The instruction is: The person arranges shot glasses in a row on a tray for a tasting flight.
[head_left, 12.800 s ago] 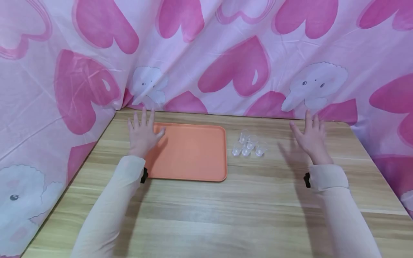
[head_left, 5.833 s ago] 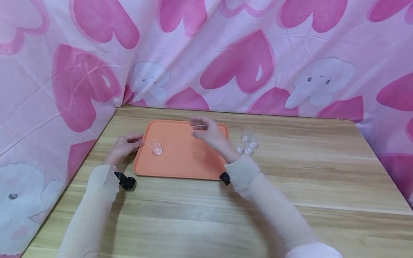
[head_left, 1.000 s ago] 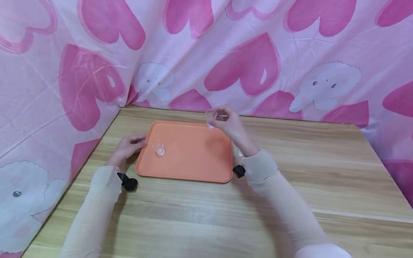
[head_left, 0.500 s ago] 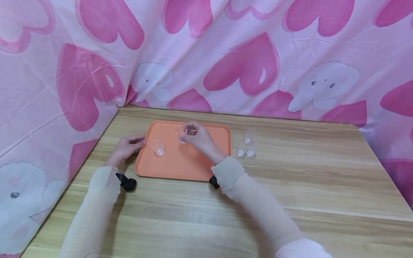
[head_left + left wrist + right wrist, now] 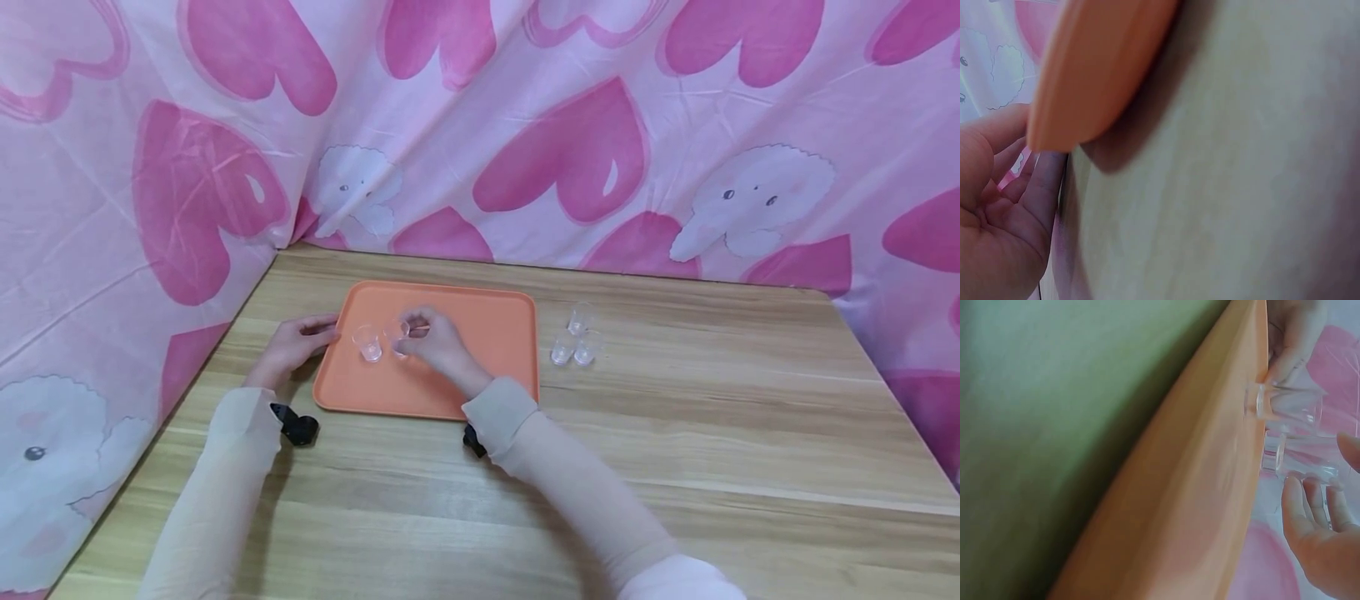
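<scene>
An orange tray [image 5: 465,392] lies on the table. At its left rim my left hand [image 5: 296,346] grips the edge; in the left wrist view the thumb meets the rim of the tray [image 5: 1091,81] and the other fingers reach below it. My right hand [image 5: 442,346] pinches a small clear cup [image 5: 393,331] between thumb and fingers, low over the tray's left half. Just left of it, a second clear cup [image 5: 369,346] stands upright on the tray. The right wrist view shows the held cup [image 5: 1307,457] close beside the standing cup [image 5: 1291,406].
Three more clear cups, a rear one [image 5: 579,319], a front left one [image 5: 561,350] and a front right one [image 5: 587,350], stand close together right of the tray. The wooden table [image 5: 712,400] meets a pink heart-patterned curtain [image 5: 555,150] behind and at the sides.
My right hand took a cup from the group at right and carried it left over the tray, down beside the standing cup. My left hand has stayed at the tray's left rim.
</scene>
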A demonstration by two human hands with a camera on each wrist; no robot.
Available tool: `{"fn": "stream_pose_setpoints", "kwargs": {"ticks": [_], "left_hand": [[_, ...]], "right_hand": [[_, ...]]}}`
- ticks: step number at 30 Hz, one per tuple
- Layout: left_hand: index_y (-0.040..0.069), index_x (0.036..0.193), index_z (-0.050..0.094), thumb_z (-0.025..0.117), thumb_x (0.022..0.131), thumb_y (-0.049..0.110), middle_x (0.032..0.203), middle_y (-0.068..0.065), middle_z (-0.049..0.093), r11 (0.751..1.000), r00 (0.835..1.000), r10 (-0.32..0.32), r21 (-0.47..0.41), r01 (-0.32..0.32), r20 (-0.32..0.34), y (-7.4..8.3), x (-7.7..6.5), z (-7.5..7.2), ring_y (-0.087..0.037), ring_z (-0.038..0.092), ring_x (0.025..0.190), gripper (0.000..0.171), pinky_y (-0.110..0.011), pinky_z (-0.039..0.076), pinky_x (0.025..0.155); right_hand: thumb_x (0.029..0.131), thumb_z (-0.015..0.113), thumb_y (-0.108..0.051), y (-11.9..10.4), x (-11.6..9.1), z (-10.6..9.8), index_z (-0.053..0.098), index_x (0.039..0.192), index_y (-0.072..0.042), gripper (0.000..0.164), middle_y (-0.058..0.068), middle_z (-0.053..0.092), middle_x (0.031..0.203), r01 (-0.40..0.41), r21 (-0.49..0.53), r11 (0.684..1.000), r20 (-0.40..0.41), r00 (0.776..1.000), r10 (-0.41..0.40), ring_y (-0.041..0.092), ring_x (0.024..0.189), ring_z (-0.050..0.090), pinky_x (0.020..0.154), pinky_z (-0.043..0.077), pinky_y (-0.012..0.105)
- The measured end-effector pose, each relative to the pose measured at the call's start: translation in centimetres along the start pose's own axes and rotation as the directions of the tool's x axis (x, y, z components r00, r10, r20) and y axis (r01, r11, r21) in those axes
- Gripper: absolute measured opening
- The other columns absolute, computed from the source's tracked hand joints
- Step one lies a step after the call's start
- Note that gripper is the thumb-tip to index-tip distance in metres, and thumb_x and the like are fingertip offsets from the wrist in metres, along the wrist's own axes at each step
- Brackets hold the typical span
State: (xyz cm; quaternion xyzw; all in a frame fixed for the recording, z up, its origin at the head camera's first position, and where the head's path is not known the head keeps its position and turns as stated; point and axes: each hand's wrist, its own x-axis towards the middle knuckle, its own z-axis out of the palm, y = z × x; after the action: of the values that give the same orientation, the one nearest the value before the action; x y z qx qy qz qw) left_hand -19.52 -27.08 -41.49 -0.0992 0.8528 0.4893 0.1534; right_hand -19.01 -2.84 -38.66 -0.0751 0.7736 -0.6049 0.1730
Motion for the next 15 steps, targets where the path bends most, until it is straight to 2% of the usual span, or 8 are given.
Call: {"fn": "stream_pose_setpoints", "kwargs": {"ticks": [3,7,9,12,15], "left_hand": [[0.007,0.145,0.040,0.051,0.099,0.032,0.145,-0.017,0.046,1.000,1.000,-0.001,0.007,0.001,0.002,-0.10,0.01,0.00,-0.014,0.053,0.121,0.054,-0.025,0.048,0.101],[0.007,0.145,0.039,0.051,0.099,0.032,0.145,-0.017,0.046,1.000,1.000,-0.003,0.000,0.003,0.004,-0.11,0.02,0.03,-0.013,0.053,0.120,0.054,-0.029,0.047,0.104],[0.006,0.145,0.040,0.052,0.099,0.032,0.145,-0.018,0.046,1.000,1.000,-0.002,-0.007,0.002,0.002,-0.10,0.02,0.01,-0.006,0.056,0.113,0.055,-0.028,0.047,0.103],[0.005,0.145,0.041,0.053,0.098,0.032,0.144,-0.019,0.047,1.000,1.000,0.006,-0.015,-0.006,0.001,-0.07,0.01,-0.04,0.008,0.055,0.097,0.055,-0.019,0.050,0.096],[0.005,0.144,0.041,0.053,0.098,0.032,0.143,-0.020,0.047,1.000,1.000,0.010,-0.021,-0.010,0.001,-0.06,0.02,-0.11,0.012,0.052,0.091,0.055,-0.014,0.051,0.091]], "right_hand": [[0.083,0.070,-0.003,0.14,0.17,0.33,0.058,0.117,-0.002,0.036,0.011,0.060,0.107,-0.007,0.018,1.000,0.008,1.000,0.007,0.026,0.108,0.061,0.081,0.057,0.026],[0.083,0.071,-0.004,0.23,0.30,0.52,0.058,0.116,-0.002,0.036,0.007,0.059,0.103,-0.027,0.023,0.999,0.003,1.000,0.027,0.022,0.103,0.061,0.079,0.055,0.024],[0.082,0.071,-0.004,0.27,0.35,0.58,0.058,0.116,-0.002,0.036,0.005,0.058,0.101,-0.039,0.027,0.999,0.003,0.999,0.039,0.020,0.100,0.060,0.078,0.055,0.024],[0.082,0.071,-0.003,0.29,0.40,0.70,0.058,0.115,-0.002,0.035,0.004,0.058,0.099,-0.052,0.024,0.998,0.005,0.999,0.052,0.018,0.097,0.059,0.077,0.054,0.023],[0.082,0.071,-0.002,0.32,0.47,0.86,0.058,0.116,0.000,0.036,0.008,0.059,0.102,-0.056,0.022,0.998,0.011,0.998,0.055,0.018,0.097,0.059,0.077,0.054,0.023]]}}
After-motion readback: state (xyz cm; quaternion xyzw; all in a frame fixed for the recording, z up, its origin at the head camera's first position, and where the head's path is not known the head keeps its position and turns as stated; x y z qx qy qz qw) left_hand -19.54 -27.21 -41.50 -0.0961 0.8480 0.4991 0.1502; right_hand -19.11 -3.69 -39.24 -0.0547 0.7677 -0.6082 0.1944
